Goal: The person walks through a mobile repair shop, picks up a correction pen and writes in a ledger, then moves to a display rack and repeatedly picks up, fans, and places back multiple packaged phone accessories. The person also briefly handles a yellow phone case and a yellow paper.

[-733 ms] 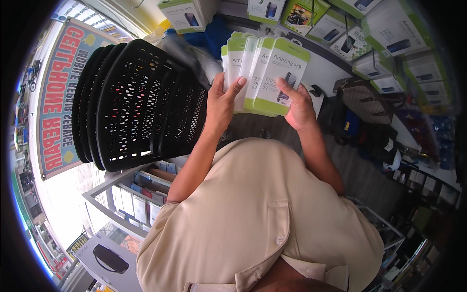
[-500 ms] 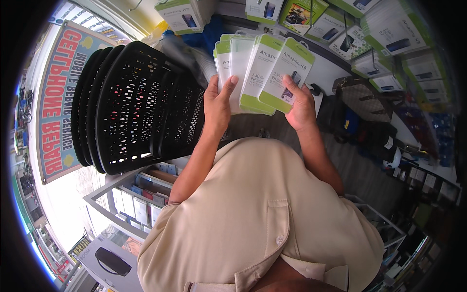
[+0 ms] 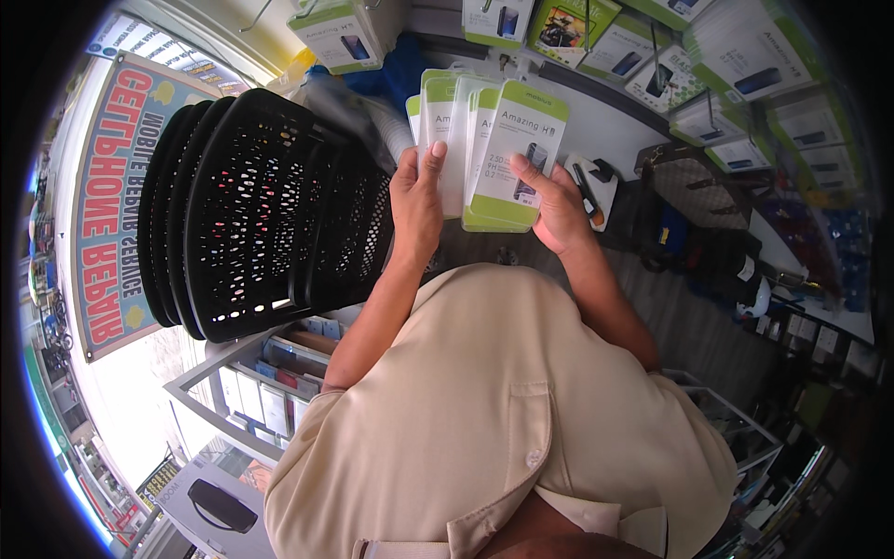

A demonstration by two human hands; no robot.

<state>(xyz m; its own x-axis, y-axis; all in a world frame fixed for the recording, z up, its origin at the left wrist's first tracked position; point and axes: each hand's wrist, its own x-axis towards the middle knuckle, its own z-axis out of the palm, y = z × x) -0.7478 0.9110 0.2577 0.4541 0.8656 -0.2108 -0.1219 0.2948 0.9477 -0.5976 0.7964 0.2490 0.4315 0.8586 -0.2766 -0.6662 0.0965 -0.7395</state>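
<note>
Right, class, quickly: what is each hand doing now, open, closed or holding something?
Left hand: closed, holding the left side of the fanned packs.
Right hand: closed, holding their right side.

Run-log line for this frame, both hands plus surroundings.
left hand: holding overlapping white-green packs | right hand: thumb on front pack | picture left: stacked black baskets

The packets [image 3: 507, 140] at upper centre look like smooth, faintly glossy plastic over printed card. Left of frame, the baskets [image 3: 247, 214] are perforated black plastic with a dull sheen; at lower centre, the shirt [image 3: 419, 401] is matt cloth.
</note>
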